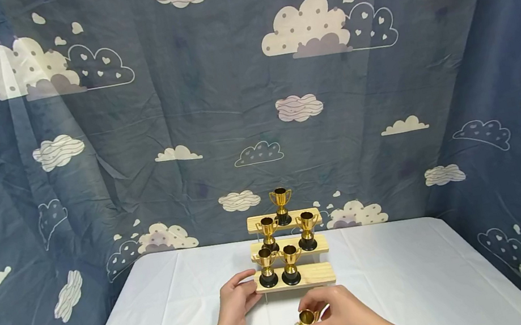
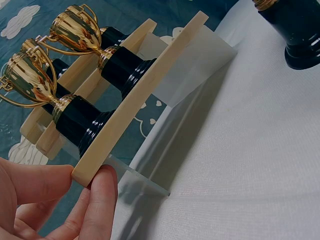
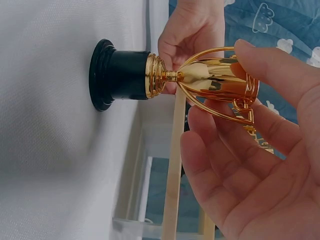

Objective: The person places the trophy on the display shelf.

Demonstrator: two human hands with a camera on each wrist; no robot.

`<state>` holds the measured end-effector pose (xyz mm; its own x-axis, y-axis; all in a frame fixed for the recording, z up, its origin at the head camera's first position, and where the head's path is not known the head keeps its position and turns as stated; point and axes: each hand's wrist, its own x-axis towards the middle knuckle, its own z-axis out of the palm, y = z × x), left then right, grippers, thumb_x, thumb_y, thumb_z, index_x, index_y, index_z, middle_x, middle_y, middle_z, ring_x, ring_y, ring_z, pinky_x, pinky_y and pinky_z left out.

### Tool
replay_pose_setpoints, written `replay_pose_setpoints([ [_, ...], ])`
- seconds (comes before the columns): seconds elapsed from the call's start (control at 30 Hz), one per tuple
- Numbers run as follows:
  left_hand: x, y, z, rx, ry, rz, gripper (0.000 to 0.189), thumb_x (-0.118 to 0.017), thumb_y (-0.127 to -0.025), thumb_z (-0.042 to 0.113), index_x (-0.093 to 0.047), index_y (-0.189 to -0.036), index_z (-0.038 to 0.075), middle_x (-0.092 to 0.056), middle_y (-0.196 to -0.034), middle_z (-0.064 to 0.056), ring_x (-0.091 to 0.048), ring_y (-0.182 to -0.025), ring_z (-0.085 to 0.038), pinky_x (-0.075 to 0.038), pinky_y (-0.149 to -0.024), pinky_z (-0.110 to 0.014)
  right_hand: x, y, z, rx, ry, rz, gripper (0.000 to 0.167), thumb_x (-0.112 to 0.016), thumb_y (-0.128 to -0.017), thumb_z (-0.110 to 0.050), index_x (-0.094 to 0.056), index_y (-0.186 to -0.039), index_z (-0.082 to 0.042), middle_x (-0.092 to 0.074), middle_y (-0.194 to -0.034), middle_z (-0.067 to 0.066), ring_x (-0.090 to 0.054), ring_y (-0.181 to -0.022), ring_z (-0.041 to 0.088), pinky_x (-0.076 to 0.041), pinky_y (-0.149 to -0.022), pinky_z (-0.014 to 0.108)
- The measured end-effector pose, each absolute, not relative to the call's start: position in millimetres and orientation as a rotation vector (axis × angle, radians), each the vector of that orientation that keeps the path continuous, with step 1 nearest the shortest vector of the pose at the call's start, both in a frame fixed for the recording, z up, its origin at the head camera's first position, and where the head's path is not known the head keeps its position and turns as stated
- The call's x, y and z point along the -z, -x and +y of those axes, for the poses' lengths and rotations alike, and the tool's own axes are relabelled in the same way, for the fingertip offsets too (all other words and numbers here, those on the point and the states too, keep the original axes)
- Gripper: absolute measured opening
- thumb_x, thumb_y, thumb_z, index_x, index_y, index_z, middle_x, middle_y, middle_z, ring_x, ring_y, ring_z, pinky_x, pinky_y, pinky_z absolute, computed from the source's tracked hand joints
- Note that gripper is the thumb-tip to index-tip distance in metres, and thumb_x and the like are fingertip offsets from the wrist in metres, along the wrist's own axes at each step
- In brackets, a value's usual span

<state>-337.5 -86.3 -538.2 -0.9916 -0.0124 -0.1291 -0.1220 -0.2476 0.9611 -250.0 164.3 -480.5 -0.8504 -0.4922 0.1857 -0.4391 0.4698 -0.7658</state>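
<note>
My right hand (image 1: 345, 312) pinches a small gold trophy cup (image 1: 307, 324) with a black base near its rim, in front of the shelf; in the right wrist view the trophy (image 3: 210, 80) has its base close to the white cloth. My left hand (image 1: 235, 299) grips the left end of the lowest wooden shelf board (image 1: 317, 273), thumb on one face and fingers under it in the left wrist view (image 2: 95, 170). Two trophies stand on the left part of that board, one at its left end (image 1: 266, 268), the other (image 1: 290, 265) beside it.
The tiered stand has a middle board (image 1: 320, 242) with two trophies and a top board (image 1: 255, 224) with one trophy (image 1: 281, 205). Clear side panels (image 2: 195, 65) support it. A white cloth (image 1: 184, 296) covers the table, and a blue cloud-patterned curtain (image 1: 218, 95) hangs behind.
</note>
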Motion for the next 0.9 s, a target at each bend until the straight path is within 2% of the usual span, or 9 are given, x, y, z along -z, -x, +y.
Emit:
replay_pose_setpoints([
  [0.3,516.6,322.8,-88.2,-2.414,0.128,1.866,0.046,-0.063,-0.087,-0.005,-0.058,-0.132,-0.009,-0.071,-0.096,-0.013,-0.070,-0.080,-0.020,-0.060,-0.082,-0.042,478.9,250.3,165.4,1.342,0.844,2.653,0.026,-0.086,-0.078,-0.029,-0.073,-0.100,-0.021,-0.068,-0.089,-0.010,-0.064,-0.083,0.010,-0.058,-0.067,0.029],
  [0.43,512.0,319.1,-87.3,-2.412,0.122,1.873,0.046,-0.063,-0.087,-0.005,-0.057,-0.133,-0.009,-0.070,-0.097,-0.013,-0.070,-0.080,-0.019,-0.060,-0.082,-0.041,476.1,249.1,166.0,1.330,0.836,2.667,0.026,-0.086,-0.079,-0.029,-0.073,-0.100,-0.020,-0.068,-0.089,-0.010,-0.064,-0.083,0.010,-0.058,-0.067,0.029],
  [0.9,540.4,339.5,-86.6,-2.424,0.162,1.862,0.044,-0.066,-0.087,-0.003,-0.062,-0.131,-0.004,-0.070,-0.097,-0.013,-0.070,-0.077,-0.017,-0.061,-0.076,-0.036,473.2,250.7,166.6,1.307,0.834,2.707,0.028,-0.086,-0.079,-0.029,-0.074,-0.102,-0.020,-0.069,-0.090,-0.012,-0.064,-0.083,0.009,-0.059,-0.068,0.030],
])
